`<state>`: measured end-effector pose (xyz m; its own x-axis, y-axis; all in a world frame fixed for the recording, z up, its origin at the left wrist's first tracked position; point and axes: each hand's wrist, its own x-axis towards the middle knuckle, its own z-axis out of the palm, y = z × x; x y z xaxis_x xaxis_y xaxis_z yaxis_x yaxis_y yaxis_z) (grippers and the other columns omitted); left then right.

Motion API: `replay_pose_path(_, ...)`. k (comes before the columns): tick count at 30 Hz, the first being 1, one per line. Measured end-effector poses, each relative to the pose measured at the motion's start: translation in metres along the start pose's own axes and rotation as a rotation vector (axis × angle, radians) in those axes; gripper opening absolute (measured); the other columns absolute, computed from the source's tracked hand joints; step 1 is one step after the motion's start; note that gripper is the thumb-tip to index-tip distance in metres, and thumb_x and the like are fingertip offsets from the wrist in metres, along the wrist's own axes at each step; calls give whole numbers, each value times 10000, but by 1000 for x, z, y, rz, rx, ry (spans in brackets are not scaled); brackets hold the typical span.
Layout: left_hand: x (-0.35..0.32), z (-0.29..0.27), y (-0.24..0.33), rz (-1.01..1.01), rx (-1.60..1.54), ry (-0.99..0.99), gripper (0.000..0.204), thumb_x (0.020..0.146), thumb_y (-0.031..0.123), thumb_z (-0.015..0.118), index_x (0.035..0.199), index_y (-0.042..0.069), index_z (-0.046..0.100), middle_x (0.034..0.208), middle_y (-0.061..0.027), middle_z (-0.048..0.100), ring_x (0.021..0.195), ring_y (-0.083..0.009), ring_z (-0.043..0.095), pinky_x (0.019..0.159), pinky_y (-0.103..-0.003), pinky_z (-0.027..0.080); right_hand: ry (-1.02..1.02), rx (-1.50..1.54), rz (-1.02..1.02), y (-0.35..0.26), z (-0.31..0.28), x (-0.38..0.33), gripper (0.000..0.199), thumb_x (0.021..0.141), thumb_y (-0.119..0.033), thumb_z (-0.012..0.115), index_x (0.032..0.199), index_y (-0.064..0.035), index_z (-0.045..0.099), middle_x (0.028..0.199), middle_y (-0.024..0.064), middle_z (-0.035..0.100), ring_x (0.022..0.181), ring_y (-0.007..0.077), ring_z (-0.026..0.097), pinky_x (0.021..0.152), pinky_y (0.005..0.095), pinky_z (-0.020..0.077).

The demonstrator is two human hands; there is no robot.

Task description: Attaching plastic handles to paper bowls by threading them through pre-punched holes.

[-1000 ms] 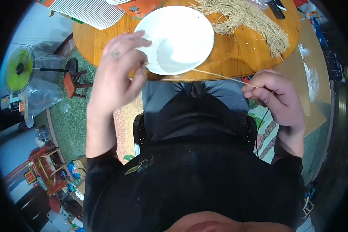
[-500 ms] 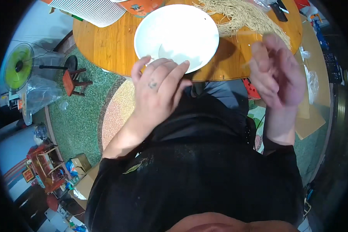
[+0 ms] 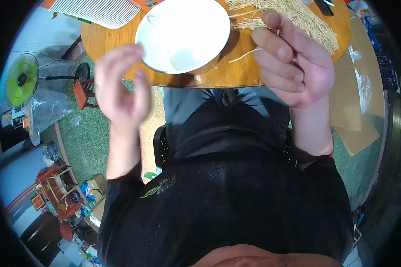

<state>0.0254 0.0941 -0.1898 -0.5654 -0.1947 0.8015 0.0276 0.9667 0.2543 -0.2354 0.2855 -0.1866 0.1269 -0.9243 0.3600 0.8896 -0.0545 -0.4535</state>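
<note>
By the desk's (image 3: 240, 71) near edge, the tub (image 3: 185, 35) is sitting just right of the loosely spread left hand (image 3: 121, 89); the right hand (image 3: 294, 58) is pinching string (image 3: 245, 55) pointing left toward the tub.

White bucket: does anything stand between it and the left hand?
Nothing visible: the left hand, blurred, is at the left edge of the bucket, with no object between. The string is in the right hand, on the bucket's other side.
</note>
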Motion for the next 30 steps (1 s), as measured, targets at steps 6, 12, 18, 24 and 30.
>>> replay_pose_path(6, 18, 42, 76, -104, -162, -172, 550, 777, 152, 910, 1248, 7, 667, 1115, -139, 711, 868, -192, 689, 724, -292, 554, -21, 68, 23, 11, 10, 8, 243, 1131, -170, 372, 1298, -26, 473, 904, 71, 520, 611, 107, 450, 456, 212, 420)
replay_pose_path(12, 16, 55, 72, -23, -164, -152, 277, 784, 21, 817, 1048, 10, 736, 901, -111, 722, 783, -251, 709, 670, -340, 562, -47, 83, 18, 16, 10, 0, 300, 1124, -189, 397, 1355, -8, 461, 951, 98, 590, 637, 102, 469, 464, 210, 422)
replay_pose_path(18, 19, 34, 91, -199, -155, -271, 255, 786, -65, 751, 1029, 13, 744, 896, -103, 684, 785, -259, 688, 642, -353, 542, 874, -819, -267, 41, 26, -13, 570, 983, -68, 621, 1486, 22, 367, 1394, 185, 575, 820, 82, 585, 555, 178, 436)
replay_pose_path(24, 5, 39, 87, -133, -115, -304, 253, 760, -53, 757, 1004, 13, 737, 906, -91, 678, 790, -268, 682, 662, -366, 542, 495, -1513, -233, 73, 32, -35, 351, 830, 18, 797, 1166, -16, 701, 1192, 125, 717, 748, 125, 681, 611, 254, 525)
replay_pose_path(30, 7, 38, 83, -66, -35, -360, 243, 756, -15, 769, 993, 28, 732, 917, -77, 686, 806, -272, 693, 670, -371, 553, 500, -1530, -413, 87, 1, -30, 260, 809, -30, 831, 1056, -41, 750, 923, 76, 743, 732, 182, 702, 624, 279, 546)
